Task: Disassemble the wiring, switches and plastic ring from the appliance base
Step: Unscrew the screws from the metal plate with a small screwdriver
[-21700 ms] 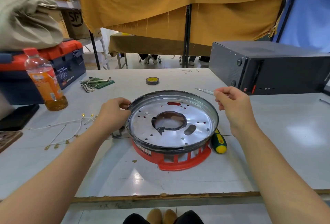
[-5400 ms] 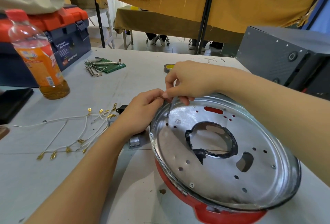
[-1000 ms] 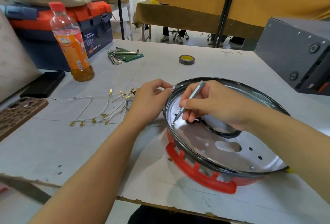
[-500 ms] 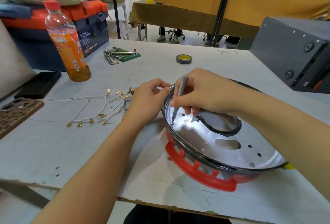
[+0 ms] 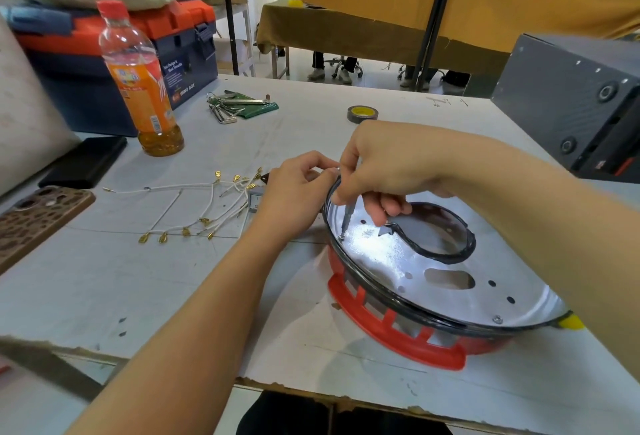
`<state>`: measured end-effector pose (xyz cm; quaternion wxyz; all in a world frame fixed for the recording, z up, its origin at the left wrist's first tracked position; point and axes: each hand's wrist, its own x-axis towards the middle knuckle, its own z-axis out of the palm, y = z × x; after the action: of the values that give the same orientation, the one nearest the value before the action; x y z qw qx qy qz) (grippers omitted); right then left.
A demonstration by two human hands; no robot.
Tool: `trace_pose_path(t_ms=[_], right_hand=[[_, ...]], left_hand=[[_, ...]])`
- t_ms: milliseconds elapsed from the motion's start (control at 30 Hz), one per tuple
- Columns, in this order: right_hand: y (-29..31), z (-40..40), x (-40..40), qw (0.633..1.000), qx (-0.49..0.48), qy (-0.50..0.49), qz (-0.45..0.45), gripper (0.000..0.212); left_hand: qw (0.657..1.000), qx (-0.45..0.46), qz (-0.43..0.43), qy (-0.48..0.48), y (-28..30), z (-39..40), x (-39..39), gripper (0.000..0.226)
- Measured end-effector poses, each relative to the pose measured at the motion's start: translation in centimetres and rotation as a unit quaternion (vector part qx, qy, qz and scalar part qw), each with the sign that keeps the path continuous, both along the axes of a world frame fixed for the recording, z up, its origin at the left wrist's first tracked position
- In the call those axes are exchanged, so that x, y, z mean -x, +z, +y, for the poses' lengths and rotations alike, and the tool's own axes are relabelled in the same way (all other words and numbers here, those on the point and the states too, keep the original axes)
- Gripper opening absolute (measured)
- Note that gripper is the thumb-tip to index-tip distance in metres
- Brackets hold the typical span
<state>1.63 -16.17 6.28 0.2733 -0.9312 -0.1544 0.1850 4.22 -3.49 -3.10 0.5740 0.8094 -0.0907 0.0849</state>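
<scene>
The appliance base [image 5: 398, 337] is a red plastic shell with a shiny metal plate [image 5: 398, 261] and a dark ring [image 5: 367, 292] around its rim. My right hand [image 5: 388, 164] grips a thin silver screwdriver [image 5: 347, 218] upright, its tip on a screw at the plate's left edge. My left hand [image 5: 294, 192] pinches the rim at its left side. Removed white wires with gold terminals [image 5: 194, 206] lie on the table to the left. A small grey switch part [image 5: 254, 200] lies beside my left hand.
An orange drink bottle [image 5: 138, 81], a blue and orange toolbox [image 5: 166, 50], hex keys [image 5: 239, 107] and a tape roll [image 5: 362, 114] stand at the back. A phone [image 5: 31, 223] and a black slab [image 5: 85, 160] lie left. A black computer case [image 5: 581, 102] stands right. The table's front edge [image 5: 311, 386] is close.
My right hand has tipped the screwdriver more upright and closed over its top, with the tip staying at the same spot on the plate. My left hand stays on the rim.
</scene>
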Motion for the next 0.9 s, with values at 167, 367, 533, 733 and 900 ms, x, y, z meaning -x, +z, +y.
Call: trace_pose_path(t_ms=[167,367,533,733,900], right_hand=[[-1.2,-1.2,0.5,0.991,-0.124,-0.045,0.02,0.027],[-2.5,-1.8,1.0,0.978,-0.19,-0.083,-0.002,0.025],[-3.6,-1.3,1.4,0.97,-0.214,-0.082,-0.081,0.025],[-3.0,-1.2,1.6,0.985,-0.118,0.001,-0.125,0.038],[-2.3,-1.7,0.7,0.99,-0.094,0.067,-0.085,0.035]], left_hand=[[1.0,-0.005,0.0,0.01,-0.1,0.0,-0.1,0.014],[1.0,-0.001,0.019,0.001,0.3,-0.2,0.1,0.016],[1.0,0.008,0.02,-0.009,0.2,-0.1,0.0,0.016],[1.0,0.002,0.012,-0.017,0.1,-0.1,0.0,0.016],[1.0,-0.003,0.01,-0.021,0.2,0.0,0.1,0.018]])
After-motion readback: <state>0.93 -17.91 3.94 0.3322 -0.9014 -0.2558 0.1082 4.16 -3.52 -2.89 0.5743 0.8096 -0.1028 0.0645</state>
